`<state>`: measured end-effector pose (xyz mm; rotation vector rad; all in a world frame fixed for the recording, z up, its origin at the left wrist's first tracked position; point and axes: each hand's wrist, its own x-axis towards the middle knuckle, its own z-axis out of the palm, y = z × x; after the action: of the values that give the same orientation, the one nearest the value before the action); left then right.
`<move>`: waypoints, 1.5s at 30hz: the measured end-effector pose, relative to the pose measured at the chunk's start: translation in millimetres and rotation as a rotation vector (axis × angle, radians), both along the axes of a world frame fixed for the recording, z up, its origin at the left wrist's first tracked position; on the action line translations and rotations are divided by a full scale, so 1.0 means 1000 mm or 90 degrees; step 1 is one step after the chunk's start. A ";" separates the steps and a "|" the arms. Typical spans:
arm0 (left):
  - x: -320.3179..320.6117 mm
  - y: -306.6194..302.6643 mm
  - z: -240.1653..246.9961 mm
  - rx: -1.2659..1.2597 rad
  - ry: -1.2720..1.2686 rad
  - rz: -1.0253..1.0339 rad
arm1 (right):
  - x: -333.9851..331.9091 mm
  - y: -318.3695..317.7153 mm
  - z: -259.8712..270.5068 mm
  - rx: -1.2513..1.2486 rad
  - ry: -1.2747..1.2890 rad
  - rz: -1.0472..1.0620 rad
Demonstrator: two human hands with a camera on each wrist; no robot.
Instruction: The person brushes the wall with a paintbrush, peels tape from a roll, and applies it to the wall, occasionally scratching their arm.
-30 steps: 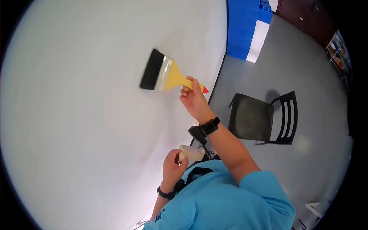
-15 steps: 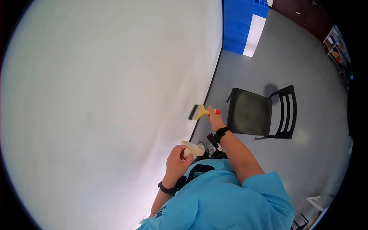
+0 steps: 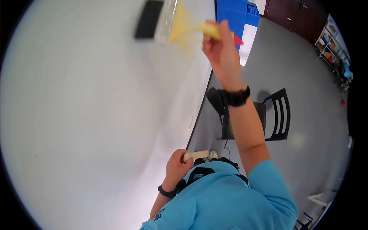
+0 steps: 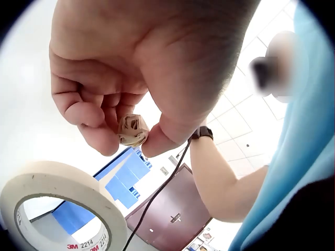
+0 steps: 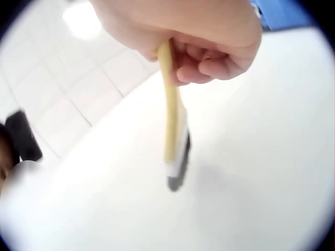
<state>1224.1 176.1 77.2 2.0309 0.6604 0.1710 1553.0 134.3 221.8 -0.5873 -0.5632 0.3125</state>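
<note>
My right hand [image 3: 224, 57] grips the handle of a wide brush [image 3: 182, 25] with yellow handle, red tip and black bristles, raised high in front of the white wall [image 3: 96, 96]. The right wrist view shows the brush [image 5: 171, 110] edge-on, its bristles near the wall; contact cannot be told. Low by my body, my left hand [image 3: 176, 168] pinches a crumpled piece of tape [image 4: 133, 130] between thumb and fingers. A cream roll of masking tape [image 4: 68, 183] hangs beside those fingers.
A black chair [image 3: 280, 115] stands on the grey floor [image 3: 314, 96] to the right, partly behind my right arm. Blue blocks [image 3: 232, 13] are stacked at the wall's far end. A shelf [image 3: 329, 42] and a dark red door [image 3: 289, 17] are farther back.
The brush in my right hand first dropped towards the wall's lower edge, then rose far up and came closer to the head camera. My left hand has stayed nearly in place; the tape roll has turned.
</note>
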 end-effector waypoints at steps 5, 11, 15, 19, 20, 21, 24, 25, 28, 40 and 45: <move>-0.005 -0.002 0.000 0.024 -0.002 0.016 | 0.012 0.040 0.048 0.257 0.029 0.232; -0.015 -0.002 -0.012 0.004 -0.015 0.068 | 0.026 0.068 -0.028 0.043 0.226 0.269; -0.014 0.001 -0.008 0.007 -0.009 0.076 | 0.037 0.060 -0.159 -0.040 0.451 0.210; -0.012 0.001 -0.009 -0.002 0.011 0.062 | -0.004 0.037 -0.293 -0.153 0.642 0.119; -0.012 0.000 -0.009 -0.001 0.016 0.060 | -0.015 0.028 -0.319 -0.191 0.659 0.108; -0.011 -0.001 -0.010 0.008 0.011 0.058 | -0.025 0.016 -0.343 -0.248 0.677 0.096; -0.007 -0.003 -0.009 0.021 0.008 0.045 | -0.048 -0.010 -0.405 -0.573 0.601 0.053; -0.007 -0.004 -0.008 0.023 0.008 0.040 | -0.050 -0.020 -0.477 -0.643 0.564 0.063; -0.003 -0.004 -0.003 0.027 0.015 0.027 | -0.071 -0.043 -0.456 -0.640 0.552 0.036; -0.003 -0.013 -0.005 0.044 -0.020 -0.040 | -0.034 -0.041 -0.239 -0.385 0.416 -0.044; -0.004 -0.007 -0.008 0.035 -0.027 -0.080 | -0.036 -0.033 -0.145 -0.038 0.400 0.115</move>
<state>1219.9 169.3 69.5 2.1086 0.5054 0.1595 1516.5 101.7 76.6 -0.4627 0.0013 0.6559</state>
